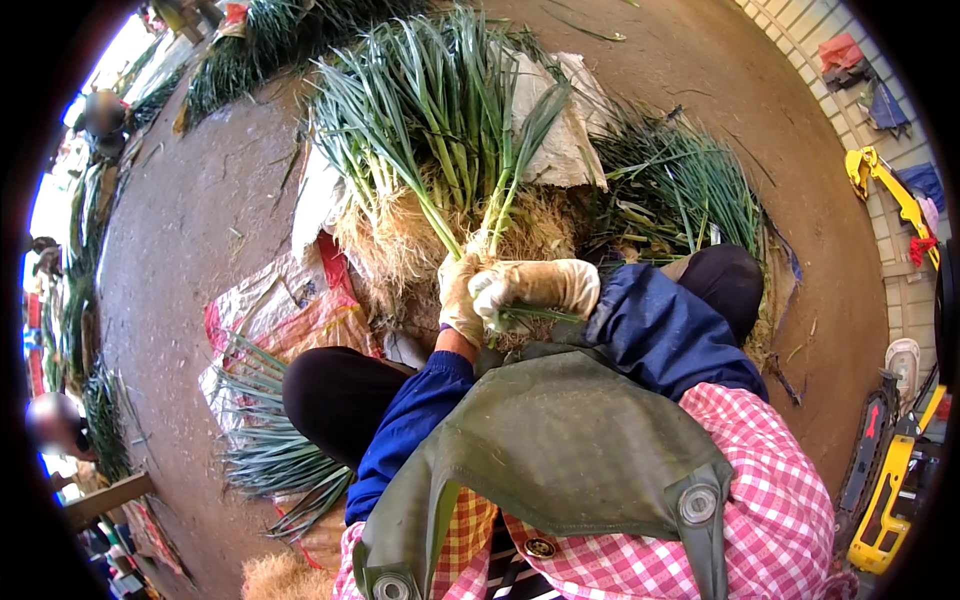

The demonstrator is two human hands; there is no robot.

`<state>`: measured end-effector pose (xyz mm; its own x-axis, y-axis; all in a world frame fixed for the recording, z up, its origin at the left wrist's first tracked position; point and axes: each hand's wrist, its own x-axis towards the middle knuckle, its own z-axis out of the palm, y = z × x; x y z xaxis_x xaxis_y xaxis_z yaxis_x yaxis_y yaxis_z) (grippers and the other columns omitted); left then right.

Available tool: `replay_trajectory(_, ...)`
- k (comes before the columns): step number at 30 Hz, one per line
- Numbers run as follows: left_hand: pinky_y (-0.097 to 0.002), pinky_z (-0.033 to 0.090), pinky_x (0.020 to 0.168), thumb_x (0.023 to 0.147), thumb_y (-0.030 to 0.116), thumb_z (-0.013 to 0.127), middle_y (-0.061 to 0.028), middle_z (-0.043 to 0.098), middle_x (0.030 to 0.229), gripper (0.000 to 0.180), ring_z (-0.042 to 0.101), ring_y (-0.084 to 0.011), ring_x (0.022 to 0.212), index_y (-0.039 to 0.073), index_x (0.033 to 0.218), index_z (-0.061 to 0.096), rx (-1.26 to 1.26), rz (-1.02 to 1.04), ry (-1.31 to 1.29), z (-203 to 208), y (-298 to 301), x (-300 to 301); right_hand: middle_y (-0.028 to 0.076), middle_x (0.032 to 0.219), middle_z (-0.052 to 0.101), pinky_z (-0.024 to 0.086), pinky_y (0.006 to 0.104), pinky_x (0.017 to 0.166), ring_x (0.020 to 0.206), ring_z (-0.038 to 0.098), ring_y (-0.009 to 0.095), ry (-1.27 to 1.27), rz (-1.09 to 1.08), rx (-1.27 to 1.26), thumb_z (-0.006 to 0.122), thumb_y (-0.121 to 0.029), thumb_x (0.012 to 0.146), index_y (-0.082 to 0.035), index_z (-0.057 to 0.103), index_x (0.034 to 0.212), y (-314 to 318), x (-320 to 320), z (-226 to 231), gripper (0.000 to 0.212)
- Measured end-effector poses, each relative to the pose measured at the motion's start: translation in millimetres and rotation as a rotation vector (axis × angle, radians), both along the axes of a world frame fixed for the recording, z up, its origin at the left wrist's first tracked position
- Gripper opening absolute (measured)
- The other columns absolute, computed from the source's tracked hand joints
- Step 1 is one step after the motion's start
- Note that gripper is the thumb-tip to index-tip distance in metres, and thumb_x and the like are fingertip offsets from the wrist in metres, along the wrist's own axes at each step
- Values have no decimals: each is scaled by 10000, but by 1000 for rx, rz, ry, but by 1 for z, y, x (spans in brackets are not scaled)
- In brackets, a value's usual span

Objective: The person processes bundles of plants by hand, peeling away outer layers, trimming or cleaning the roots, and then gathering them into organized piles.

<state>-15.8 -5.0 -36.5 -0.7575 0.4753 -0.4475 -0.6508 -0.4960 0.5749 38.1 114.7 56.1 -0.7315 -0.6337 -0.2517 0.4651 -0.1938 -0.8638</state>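
My left hand (460,300), in a pale work glove, is closed round the lower ends of a few green onions (502,190), whose leaves fan up and away from me. My right hand (540,285), in a soiled glove, presses against it from the right with curled fingers at the same stalk ends. Thin green leaf strips (535,314) show just below the right glove; what its fingertips grip is partly hidden. Just beyond both hands lies a thick pile of green onions (420,100), its tangled tan roots (385,240) toward me.
More green onions lie at right (690,190) and by my left knee (280,430). Woven sacks (290,300) are spread on the brown floor (190,270). A yellow toy excavator (890,500) stands by the tiled wall at far right. Other people are at the far left.
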Motion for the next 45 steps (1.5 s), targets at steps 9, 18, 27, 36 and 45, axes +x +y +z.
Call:
replay_trajectory(9, -274, 510, 498, 916, 107, 469, -75, 611, 738, 193, 587, -162, 563, -13, 1049, 538, -101, -27, 13, 29, 18, -7, 117, 962, 667, 511, 440, 734, 882, 660, 293, -41, 509, 2078, 686, -385, 761, -44, 621, 1018, 182, 1, -41, 432)
replay_trajectory(18, -273, 528, 549, 914, 190, 538, -77, 626, 784, 275, 595, -166, 627, -29, 1077, 562, -108, 33, -11, 24, 2, 3, -4, 814, 648, 463, 263, 528, 605, 572, 81, 83, -696, 330, 562, -189, 918, -82, 597, 1015, 57, -41, -87, 149)
replay_trajectory(27, -311, 527, 750, 863, 118, 628, -73, 581, 1111, 445, 584, -155, 902, 30, 1268, 468, 16, -66, 318, 44, 8, -6, 42, 766, 635, 467, 349, 723, 781, 604, 178, 458, -503, 1422, 563, -256, 904, -41, 614, 952, 59, -58, -38, 226)
replay_trajectory(36, -246, 517, 515, 864, 48, 589, -71, 651, 865, 195, 616, -122, 650, -6, 1051, 573, -64, -10, 152, 28, 4, -6, -8, 645, 590, 373, 237, 386, 427, 479, 78, -69, -129, 373, 558, -201, 901, -90, 615, 849, 51, -43, -28, 135)
replay_trajectory(45, -243, 495, 471, 902, 104, 571, -49, 617, 776, 220, 609, -145, 588, 31, 1109, 572, -152, 25, 140, 20, -2, -6, 1, 687, 626, 393, 238, 454, 526, 514, 88, -87, 464, 448, 642, -121, 807, -55, 619, 872, 19, 14, 3, 95)
